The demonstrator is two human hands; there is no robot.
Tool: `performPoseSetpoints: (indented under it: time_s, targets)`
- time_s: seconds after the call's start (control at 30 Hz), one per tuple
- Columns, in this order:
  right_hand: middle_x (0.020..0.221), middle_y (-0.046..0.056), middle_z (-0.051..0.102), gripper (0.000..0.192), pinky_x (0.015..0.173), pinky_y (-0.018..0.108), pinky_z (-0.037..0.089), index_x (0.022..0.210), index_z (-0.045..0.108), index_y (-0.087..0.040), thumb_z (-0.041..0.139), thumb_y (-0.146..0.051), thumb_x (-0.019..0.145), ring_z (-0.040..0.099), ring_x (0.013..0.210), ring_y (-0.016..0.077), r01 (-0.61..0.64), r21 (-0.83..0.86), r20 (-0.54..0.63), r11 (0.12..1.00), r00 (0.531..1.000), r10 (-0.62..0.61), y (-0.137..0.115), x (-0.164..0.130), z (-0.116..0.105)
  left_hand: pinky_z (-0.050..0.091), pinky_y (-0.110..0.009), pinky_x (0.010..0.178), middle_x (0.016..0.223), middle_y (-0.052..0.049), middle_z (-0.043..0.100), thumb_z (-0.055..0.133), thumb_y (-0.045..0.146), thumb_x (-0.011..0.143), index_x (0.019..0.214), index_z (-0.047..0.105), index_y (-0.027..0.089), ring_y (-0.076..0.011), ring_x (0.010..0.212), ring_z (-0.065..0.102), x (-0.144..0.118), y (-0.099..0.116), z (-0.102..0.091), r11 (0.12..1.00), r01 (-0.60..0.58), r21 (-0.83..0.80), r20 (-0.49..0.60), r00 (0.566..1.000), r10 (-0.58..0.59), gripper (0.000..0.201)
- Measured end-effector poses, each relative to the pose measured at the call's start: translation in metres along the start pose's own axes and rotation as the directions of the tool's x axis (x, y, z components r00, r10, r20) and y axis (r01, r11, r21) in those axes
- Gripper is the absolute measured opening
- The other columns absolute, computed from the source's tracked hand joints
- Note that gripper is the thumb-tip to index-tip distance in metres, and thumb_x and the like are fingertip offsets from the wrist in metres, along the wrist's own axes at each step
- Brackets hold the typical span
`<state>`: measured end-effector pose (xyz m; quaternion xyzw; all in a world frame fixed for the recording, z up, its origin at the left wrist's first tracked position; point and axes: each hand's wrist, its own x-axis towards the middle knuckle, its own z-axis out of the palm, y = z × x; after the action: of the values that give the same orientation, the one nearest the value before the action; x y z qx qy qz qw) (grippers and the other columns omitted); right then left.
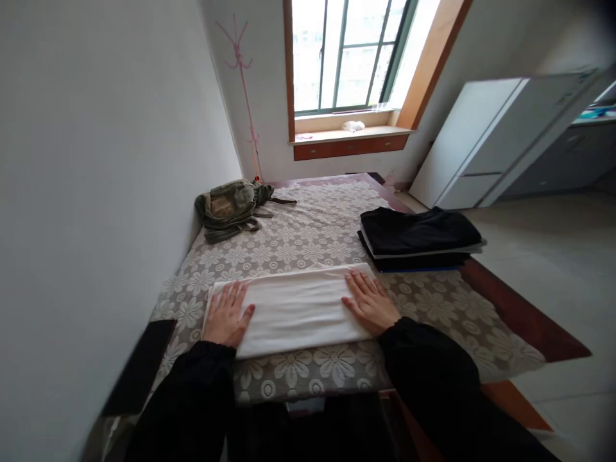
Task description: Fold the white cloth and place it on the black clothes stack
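Note:
A folded white cloth (298, 308) lies flat across the near part of a table covered by a flowered lace tablecloth (308, 237). My left hand (227, 314) rests palm down on the cloth's left end, fingers spread. My right hand (369, 301) presses flat on its right end, fingers apart. Neither hand grips anything. Both arms wear black sleeves.
A stack of folded black clothes (418, 237) sits at the table's right edge. An olive backpack (231, 206) lies at the far left by the white wall. A pink coat stand (243, 83), a window (351, 54) and a white fridge (500, 138) stand beyond.

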<state>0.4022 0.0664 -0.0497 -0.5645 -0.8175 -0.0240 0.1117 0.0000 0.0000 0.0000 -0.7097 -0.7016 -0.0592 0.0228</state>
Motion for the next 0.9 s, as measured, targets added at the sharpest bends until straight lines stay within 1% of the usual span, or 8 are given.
performPoseSetpoints:
  time_s: [0.1, 0.17, 0.33, 0.43, 0.57, 0.67, 0.77, 0.9]
  targets:
    - [0.166, 0.006, 0.032, 0.063, 0.126, 0.048, 0.022, 0.162, 0.030, -0.023, 0.026, -0.047, 0.104, 0.028, 0.154, 0.0257, -0.022, 0.004, 0.000, 1.000, 1.000, 0.022, 0.007, -0.001, 0.002, 0.021, -0.056, 0.125, 0.165, -0.009, 0.035, 0.034, 0.045, 0.103, 0.160, 0.033, 0.022, -0.0299, 0.155, 0.027, -0.013, -0.033, -0.003, 0.993, 0.120, 0.001, 0.012, 0.993, -0.120, 0.062]
    - [0.167, 0.006, 0.031, 0.064, 0.126, 0.048, 0.023, 0.163, 0.027, -0.023, 0.025, -0.048, 0.104, 0.028, 0.154, 0.0259, -0.017, 0.015, -0.004, 1.000, 1.000, 0.017, 0.007, -0.001, 0.004, 0.022, -0.054, 0.125, 0.166, -0.009, 0.033, 0.032, 0.045, 0.103, 0.160, 0.034, 0.022, -0.0296, 0.155, 0.026, -0.018, -0.043, -0.004, 0.987, 0.163, -0.011, 0.016, 0.986, -0.163, 0.062]
    - [0.166, 0.007, 0.033, 0.066, 0.125, 0.051, 0.022, 0.164, 0.021, -0.023, 0.026, -0.048, 0.104, 0.030, 0.153, 0.0272, -0.006, 0.006, -0.020, 1.000, 1.000, 0.007, 0.006, -0.002, 0.007, 0.022, -0.055, 0.125, 0.166, -0.016, 0.032, 0.032, 0.043, 0.102, 0.157, 0.037, 0.012, -0.0327, 0.155, 0.026, -0.021, -0.039, -0.009, 0.977, 0.204, -0.057, -0.003, 0.979, -0.204, 0.063]
    - [0.166, 0.009, 0.032, 0.067, 0.125, 0.053, 0.022, 0.165, 0.014, -0.023, 0.026, -0.047, 0.104, 0.030, 0.153, 0.0279, 0.005, 0.013, -0.028, 1.000, 1.000, -0.004, 0.007, -0.002, 0.006, 0.029, -0.051, 0.123, 0.158, -0.019, 0.045, 0.034, 0.042, 0.102, 0.152, 0.043, 0.008, -0.0321, 0.149, 0.037, -0.030, -0.034, -0.016, 0.960, 0.255, -0.114, -0.058, 0.963, -0.263, 0.061]
    - [0.169, 0.013, 0.022, 0.076, 0.123, 0.055, 0.023, 0.165, 0.000, -0.021, 0.034, -0.047, 0.103, 0.027, 0.154, 0.0307, -0.003, 0.074, -0.156, 0.997, 0.988, 0.015, 0.007, -0.003, -0.002, 0.043, -0.043, 0.114, 0.140, -0.014, 0.062, 0.040, 0.044, 0.099, 0.141, 0.055, 0.017, -0.0287, 0.132, 0.057, -0.067, -0.035, -0.028, 0.927, 0.317, -0.201, -0.152, 0.925, -0.349, 0.053]
    - [0.168, 0.014, 0.025, 0.074, 0.123, 0.057, 0.019, 0.165, 0.007, -0.023, 0.039, -0.045, 0.102, 0.028, 0.153, 0.0319, -0.004, 0.118, -0.301, 0.993, 0.953, 0.040, 0.006, -0.005, -0.009, 0.051, -0.041, 0.105, 0.126, -0.010, 0.069, 0.044, 0.043, 0.095, 0.127, 0.063, 0.023, -0.0269, 0.116, 0.066, -0.101, -0.036, -0.037, 0.882, 0.387, -0.269, -0.136, 0.891, -0.433, 0.043]
    - [0.165, 0.013, 0.033, 0.065, 0.124, 0.056, 0.015, 0.162, 0.022, -0.026, 0.042, -0.041, 0.102, 0.035, 0.150, 0.0316, 0.030, 0.128, -0.376, 0.991, 0.926, 0.020, 0.004, -0.007, -0.014, 0.055, -0.039, 0.097, 0.114, -0.006, 0.071, 0.051, 0.042, 0.090, 0.126, 0.061, 0.025, -0.0249, 0.101, 0.070, -0.125, -0.035, -0.043, 0.865, 0.401, -0.302, -0.048, 0.900, -0.434, 0.041]
    - [0.164, 0.012, 0.035, 0.061, 0.123, 0.053, 0.017, 0.157, 0.034, -0.026, 0.048, -0.039, 0.099, 0.038, 0.148, 0.0334, 0.096, 0.129, -0.422, 0.987, 0.906, -0.032, 0.005, -0.009, -0.017, 0.052, -0.043, 0.101, 0.113, -0.006, 0.071, 0.057, 0.036, 0.084, 0.132, 0.058, 0.024, -0.0277, 0.107, 0.067, -0.130, -0.028, -0.042, 0.898, 0.361, -0.253, -0.074, 0.918, -0.390, 0.049]
